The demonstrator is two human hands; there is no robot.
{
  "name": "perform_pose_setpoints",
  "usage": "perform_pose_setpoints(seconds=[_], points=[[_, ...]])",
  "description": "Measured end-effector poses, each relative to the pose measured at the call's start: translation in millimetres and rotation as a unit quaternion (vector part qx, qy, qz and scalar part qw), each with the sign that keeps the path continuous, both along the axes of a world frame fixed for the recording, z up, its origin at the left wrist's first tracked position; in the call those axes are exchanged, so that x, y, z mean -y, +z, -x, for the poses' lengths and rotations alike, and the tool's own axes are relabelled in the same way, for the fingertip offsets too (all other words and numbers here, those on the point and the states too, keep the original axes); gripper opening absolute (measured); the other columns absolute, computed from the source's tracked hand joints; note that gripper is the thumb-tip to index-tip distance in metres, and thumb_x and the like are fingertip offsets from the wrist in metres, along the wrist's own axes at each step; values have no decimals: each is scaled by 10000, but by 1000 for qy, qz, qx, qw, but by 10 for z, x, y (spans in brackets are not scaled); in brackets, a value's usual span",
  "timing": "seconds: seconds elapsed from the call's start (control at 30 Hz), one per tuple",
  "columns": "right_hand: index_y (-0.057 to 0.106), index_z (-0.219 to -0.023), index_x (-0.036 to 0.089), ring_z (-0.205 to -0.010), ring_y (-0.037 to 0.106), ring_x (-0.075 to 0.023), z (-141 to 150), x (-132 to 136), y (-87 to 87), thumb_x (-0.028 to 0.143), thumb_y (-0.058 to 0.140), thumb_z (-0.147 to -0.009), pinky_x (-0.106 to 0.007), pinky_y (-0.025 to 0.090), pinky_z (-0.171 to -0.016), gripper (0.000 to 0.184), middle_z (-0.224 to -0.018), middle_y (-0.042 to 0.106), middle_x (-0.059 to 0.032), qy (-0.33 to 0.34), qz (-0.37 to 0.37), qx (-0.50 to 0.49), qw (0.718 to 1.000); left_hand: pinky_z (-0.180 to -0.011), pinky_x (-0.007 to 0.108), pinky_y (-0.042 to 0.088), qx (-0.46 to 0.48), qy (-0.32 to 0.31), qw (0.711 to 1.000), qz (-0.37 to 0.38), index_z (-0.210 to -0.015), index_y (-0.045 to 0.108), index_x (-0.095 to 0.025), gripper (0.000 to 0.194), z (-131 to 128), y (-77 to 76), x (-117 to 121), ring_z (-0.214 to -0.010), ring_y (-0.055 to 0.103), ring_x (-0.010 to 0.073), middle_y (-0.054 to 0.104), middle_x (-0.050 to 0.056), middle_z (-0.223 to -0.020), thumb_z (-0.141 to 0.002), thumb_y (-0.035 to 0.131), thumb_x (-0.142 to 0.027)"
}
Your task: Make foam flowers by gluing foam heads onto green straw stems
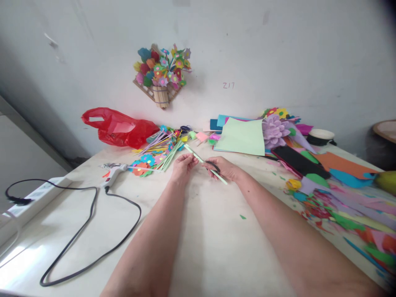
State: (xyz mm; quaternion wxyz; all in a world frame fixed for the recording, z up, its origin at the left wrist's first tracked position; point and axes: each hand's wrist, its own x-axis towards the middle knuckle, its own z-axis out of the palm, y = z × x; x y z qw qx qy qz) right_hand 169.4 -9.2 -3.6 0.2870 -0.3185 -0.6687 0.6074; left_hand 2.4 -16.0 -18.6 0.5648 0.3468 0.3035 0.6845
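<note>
Your left hand [185,162] pinches a pale green paper strip [198,157] between thumb and fingers. Your right hand [221,167] is curled round black-handled scissors [213,165]; blade contact with the strip is unclear. The strip slants from far left to near right over the table [213,239], its near end poking out past your right fingers. Just left of your left hand: loose green strips [172,155], then paper flowers [142,166]. Farther left, a glue gun [114,175]; beyond, a red bag [119,128]. Far right of your hands, a pale green sheet [239,138], a dark phone [300,161], and, nearer, mixed paper scraps [324,204].
</note>
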Motion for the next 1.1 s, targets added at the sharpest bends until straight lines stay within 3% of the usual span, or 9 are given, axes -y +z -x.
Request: perform_pose_setpoints(seconds=[0.3,0.63,1.1], points=[[525,-749,151,-317,409,-56,12,23,31,319,633,-698,-157,316,-295,207,-439,509,56,-24,-10,15,1000,-635,221,504,-1,-8,1000,-3,-648,568,-115,122,11,-8,-2,-570,584,85,597,10,-590,-635,681,-161],[541,-765,134,-329,404,-54,-36,36,50,338,640,-681,-158,321,-301,241,-432,505,54,-15,-8,24,1000,-597,225,500,23,25,999,17,-670,553,-120,106,32,0,-25,-545,580,85,584,2,-579,-641,652,-145],[519,-748,149,-326,440,-54,1,75,98,368,600,-727,-143,290,-297,235,-469,542,36,-17,5,28,999,-598,207,491,-20,-19,1000,-8,-650,566,-118,118,0,-10,7,-547,570,82,594,10,-579,-639,671,-170]])
